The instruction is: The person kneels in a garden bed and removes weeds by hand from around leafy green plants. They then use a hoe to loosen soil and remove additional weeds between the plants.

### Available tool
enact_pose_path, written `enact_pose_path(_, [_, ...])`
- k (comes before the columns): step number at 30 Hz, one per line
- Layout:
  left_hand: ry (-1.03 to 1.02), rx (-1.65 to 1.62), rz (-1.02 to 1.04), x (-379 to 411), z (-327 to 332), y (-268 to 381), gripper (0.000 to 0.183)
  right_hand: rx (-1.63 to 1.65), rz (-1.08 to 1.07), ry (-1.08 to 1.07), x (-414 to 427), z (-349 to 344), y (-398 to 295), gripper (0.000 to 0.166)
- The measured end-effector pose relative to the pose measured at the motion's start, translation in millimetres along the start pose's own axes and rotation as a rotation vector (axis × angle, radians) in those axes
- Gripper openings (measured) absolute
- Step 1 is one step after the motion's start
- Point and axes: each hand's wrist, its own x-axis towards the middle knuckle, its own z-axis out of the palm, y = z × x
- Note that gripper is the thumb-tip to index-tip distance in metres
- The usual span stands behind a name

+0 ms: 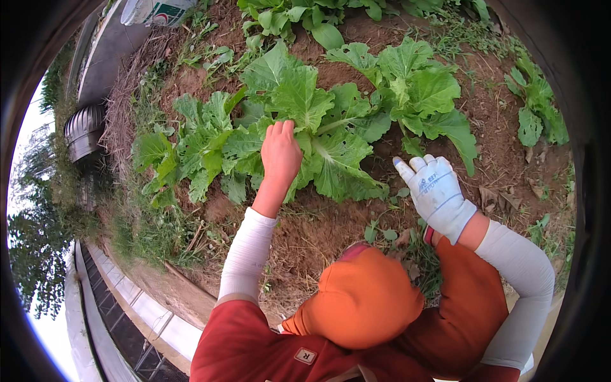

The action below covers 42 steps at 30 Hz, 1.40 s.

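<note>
My bare left hand (281, 152) is at the middle leafy cabbage plant (329, 148), its fingers curled down against the leaves. The fingertips are hidden, so whether a leaf is pinched cannot be told. Ragged holes mark many of the broad green leaves. My right hand (434, 191), in a white work glove with printing on its back, hovers by the lower leaves of the right cabbage plant (415, 90). Its fingers are partly bent, one of them apart from the others, and nothing shows in them. A third cabbage plant (200, 143) grows to the left of my left hand.
Brown soil (496, 95) with weeds and dry leaves surrounds the plants. More leafy greens (305, 16) grow at the top, and another plant (539, 105) at far right. A white bucket (160, 12) stands upper left, near a ribbed metal roof vent (85, 131). My orange-clad knee (367, 296) is close below.
</note>
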Motion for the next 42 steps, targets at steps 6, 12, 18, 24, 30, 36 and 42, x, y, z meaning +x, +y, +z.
enact_pose_path(6, [-0.111,0.156,0.049,17,14,-7,0.014,0.069,-0.029,0.028,-3,-1,20,0.050])
enact_pose_path(12, [-0.597,0.361,0.039,37,8,-1,0.027,0.307,0.048,0.310,-5,9,51,0.049])
enact_pose_path(18, [-0.584,0.335,-0.050,55,17,7,0.024,0.542,0.215,0.440,-14,34,66,0.049])
enact_pose_path(24, [-0.470,0.325,-0.074,51,15,16,0.025,0.669,0.411,0.683,-20,36,109,0.042])
enact_pose_path(30, [-0.298,0.140,0.082,79,-48,111,0.019,0.722,0.807,0.773,-19,106,189,0.027])
enact_pose_path(36, [-0.170,-0.110,0.599,121,-35,235,0.027,0.477,0.741,0.667,37,122,236,0.040])
enact_pose_path(42, [-0.214,0.102,0.894,126,35,293,0.034,0.713,0.789,0.678,55,127,255,0.028])
